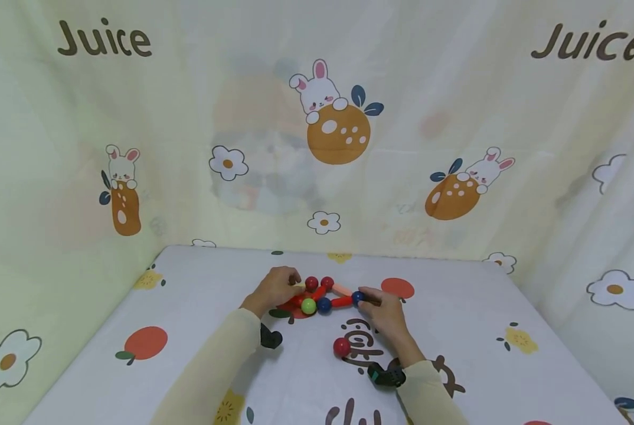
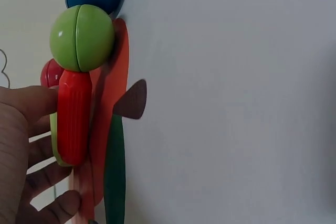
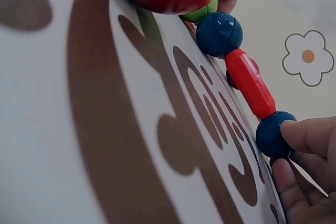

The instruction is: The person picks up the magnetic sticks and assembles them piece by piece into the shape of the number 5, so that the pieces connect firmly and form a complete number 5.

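Observation:
Magnetic balls and rods form a joined shape on the table. My left hand (image 1: 276, 287) is at its left side, pinching a yellow-green rod (image 2: 54, 135) between thumb and curled fingers. Right beside that thumb is a red rod (image 2: 73, 119), its end on a green ball (image 2: 82, 38). My right hand (image 1: 385, 313) pinches a blue ball (image 3: 274, 135) at the right corner. From this ball another red rod (image 3: 250, 84) runs to a second blue ball (image 3: 219, 34), which adjoins the green one. Two red balls (image 1: 311, 284) and a pale pink rod (image 1: 342, 290) make up the far side.
A loose red ball (image 1: 342, 347) lies on the printed white tablecloth (image 1: 306, 383), nearer than the shape and between the forearms. A patterned curtain (image 1: 264, 106) rises behind the table's far edge and along both sides. Black wrist devices (image 1: 386, 375) sit under the sleeves.

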Motion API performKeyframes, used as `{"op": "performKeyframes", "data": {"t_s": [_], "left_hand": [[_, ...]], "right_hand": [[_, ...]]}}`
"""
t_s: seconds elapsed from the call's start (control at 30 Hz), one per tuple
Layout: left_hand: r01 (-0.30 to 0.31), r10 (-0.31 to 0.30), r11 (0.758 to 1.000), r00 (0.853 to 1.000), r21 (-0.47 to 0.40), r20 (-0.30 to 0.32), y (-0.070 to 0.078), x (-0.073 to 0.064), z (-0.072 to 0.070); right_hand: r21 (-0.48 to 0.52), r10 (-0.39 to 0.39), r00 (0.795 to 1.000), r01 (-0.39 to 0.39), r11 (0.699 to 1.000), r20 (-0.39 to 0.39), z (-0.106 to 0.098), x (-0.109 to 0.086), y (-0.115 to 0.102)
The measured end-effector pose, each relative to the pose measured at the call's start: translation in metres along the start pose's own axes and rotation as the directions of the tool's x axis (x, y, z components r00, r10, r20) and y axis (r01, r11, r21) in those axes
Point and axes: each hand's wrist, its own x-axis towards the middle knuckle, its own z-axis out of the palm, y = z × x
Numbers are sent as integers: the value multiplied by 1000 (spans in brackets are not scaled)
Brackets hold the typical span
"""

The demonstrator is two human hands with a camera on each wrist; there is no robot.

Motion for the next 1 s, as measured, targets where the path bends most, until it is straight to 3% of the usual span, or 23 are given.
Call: {"op": "performKeyframes", "data": {"t_s": [0.43, 1.0], "left_hand": [[-101, 99, 992, 995, 81, 26, -2, -1, 1], [-158, 156, 981, 987, 115, 23, -11, 2, 3]], "right_hand": [[8, 1, 1000, -1, 1000, 5, 1, -2, 3], [16, -10, 1000, 10, 1000, 6, 0, -1, 2]]}}
